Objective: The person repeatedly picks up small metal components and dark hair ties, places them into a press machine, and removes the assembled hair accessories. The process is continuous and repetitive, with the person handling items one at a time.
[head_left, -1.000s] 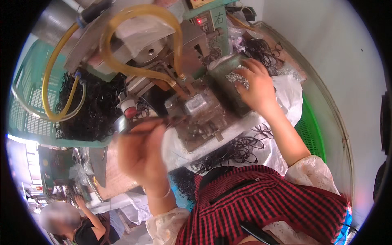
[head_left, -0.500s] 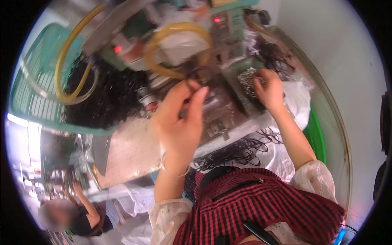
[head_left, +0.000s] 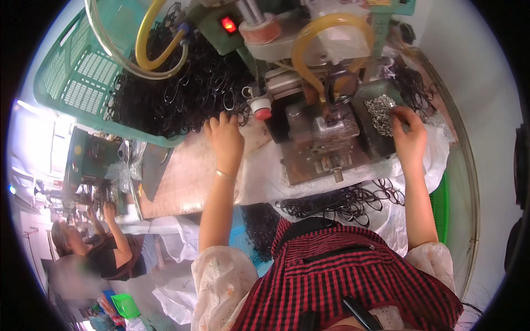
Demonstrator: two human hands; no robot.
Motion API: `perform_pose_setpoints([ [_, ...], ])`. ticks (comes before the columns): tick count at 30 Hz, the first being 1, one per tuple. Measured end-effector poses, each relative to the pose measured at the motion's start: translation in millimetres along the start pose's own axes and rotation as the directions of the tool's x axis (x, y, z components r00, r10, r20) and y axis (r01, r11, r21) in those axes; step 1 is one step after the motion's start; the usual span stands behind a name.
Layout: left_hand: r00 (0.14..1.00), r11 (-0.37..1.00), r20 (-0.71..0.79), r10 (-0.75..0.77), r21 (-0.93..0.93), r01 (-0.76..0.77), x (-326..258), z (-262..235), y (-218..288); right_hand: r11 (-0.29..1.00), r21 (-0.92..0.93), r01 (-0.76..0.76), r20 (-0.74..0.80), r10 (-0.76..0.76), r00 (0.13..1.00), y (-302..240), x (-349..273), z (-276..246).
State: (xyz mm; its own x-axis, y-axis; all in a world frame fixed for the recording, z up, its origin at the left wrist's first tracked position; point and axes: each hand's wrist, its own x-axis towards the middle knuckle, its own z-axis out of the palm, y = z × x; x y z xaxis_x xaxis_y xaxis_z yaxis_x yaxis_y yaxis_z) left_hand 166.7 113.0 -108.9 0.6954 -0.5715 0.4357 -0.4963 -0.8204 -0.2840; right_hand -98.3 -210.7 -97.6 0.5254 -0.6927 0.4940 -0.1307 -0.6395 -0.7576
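My left hand (head_left: 225, 142) reaches forward, palm down, its fingers apart at the near edge of a large heap of thin black loops (head_left: 190, 91) in a green plastic basket (head_left: 88, 66). I see nothing held in it. My right hand (head_left: 411, 140) is at a dark tray (head_left: 381, 144) of small silvery metal pieces (head_left: 380, 113). Its thumb and forefinger are pinched together; whatever is between them is too small to make out. Between my hands stands a bench press with a metal work plate (head_left: 314, 146) and a round dark-rimmed disc (head_left: 342, 87) above it.
A red push button (head_left: 263, 113) on a white housing sits left of the work plate. A yellow hose (head_left: 331, 21) arches over the press, beside a lit red switch (head_left: 228, 24). More black loops (head_left: 353, 203) hang below the bench front. Another person (head_left: 113, 248) works at the left.
My left hand has moved from above the work plate leftward to the black loops, and its fingers have spread. My right hand stays at the metal pieces. The view has shifted left.
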Motion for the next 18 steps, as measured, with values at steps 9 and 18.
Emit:
perform_pose_setpoints([
  [9,0.993,0.958,-0.109,-0.044,-0.288,0.011,-25.9,51.2,-20.3,0.996,-0.033,-0.088,-0.025,0.087,0.996,-6.2,-2.6,4.0],
  [18,0.986,0.890,-0.132,0.100,-0.431,-0.148,-62.4,8.6,-38.1,0.945,0.276,0.177,0.189,-0.234,0.954,-84.6,3.2,-4.9],
])
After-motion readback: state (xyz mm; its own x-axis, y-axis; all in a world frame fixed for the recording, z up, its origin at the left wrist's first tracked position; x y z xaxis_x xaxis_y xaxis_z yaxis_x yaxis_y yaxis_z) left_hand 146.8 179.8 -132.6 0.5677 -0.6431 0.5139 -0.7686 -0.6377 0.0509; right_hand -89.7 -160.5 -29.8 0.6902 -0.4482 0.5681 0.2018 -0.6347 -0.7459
